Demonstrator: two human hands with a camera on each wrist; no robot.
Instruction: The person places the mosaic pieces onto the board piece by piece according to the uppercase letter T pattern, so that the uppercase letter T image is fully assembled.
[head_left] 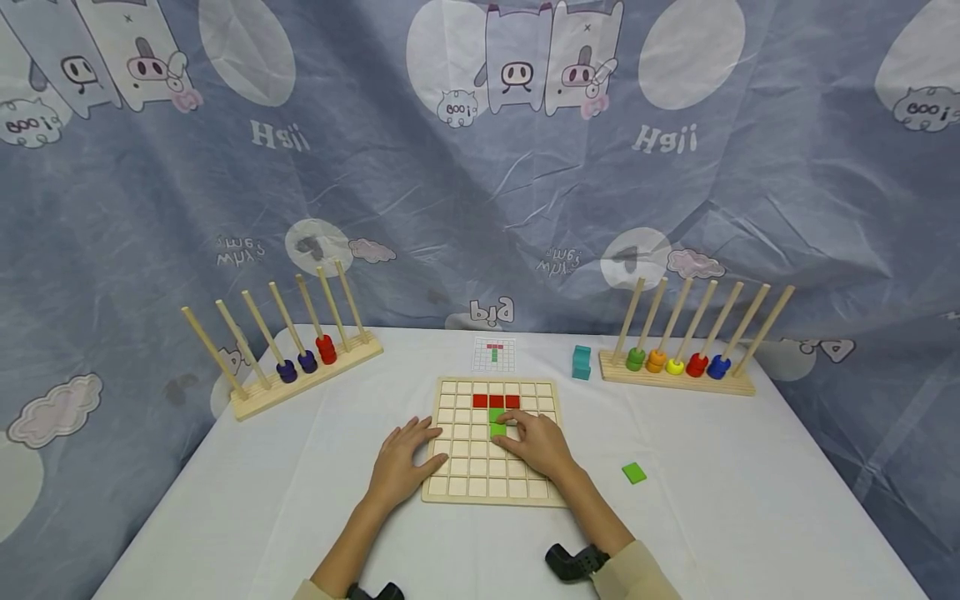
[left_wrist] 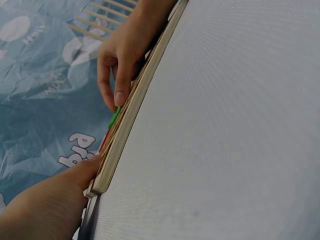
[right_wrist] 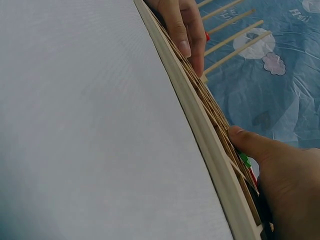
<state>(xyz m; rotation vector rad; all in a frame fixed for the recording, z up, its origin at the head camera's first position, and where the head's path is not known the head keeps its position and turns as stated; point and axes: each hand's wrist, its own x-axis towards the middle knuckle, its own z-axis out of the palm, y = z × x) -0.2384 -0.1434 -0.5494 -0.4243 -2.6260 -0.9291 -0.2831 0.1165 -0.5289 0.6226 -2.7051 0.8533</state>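
A wooden grid board (head_left: pixel 459 468) lies on the white table, with a row of red tiles (head_left: pixel 497 402) near its top. Below the middle red one is a green tile (head_left: pixel 496 413), and under that a second green tile (head_left: pixel 498 431). My right hand (head_left: pixel 536 442) is over the board, its thumb and index finger pinching the lower green tile; the left wrist view shows green (left_wrist: pixel 114 118) right at those fingertips. At the board's left edge, my left hand (head_left: pixel 401 465) rests with fingers spread and relaxed, the thumb touching the rim.
A pattern card (head_left: pixel 483 365) lies behind the board, with teal blocks (head_left: pixel 581 363) to its right. Wooden peg racks with coloured beads stand at back left (head_left: pixel 255 406) and back right (head_left: pixel 622 371). One loose green tile (head_left: pixel 633 473) lies right of the board. A patterned cloth (head_left: pixel 480 192) hangs behind.
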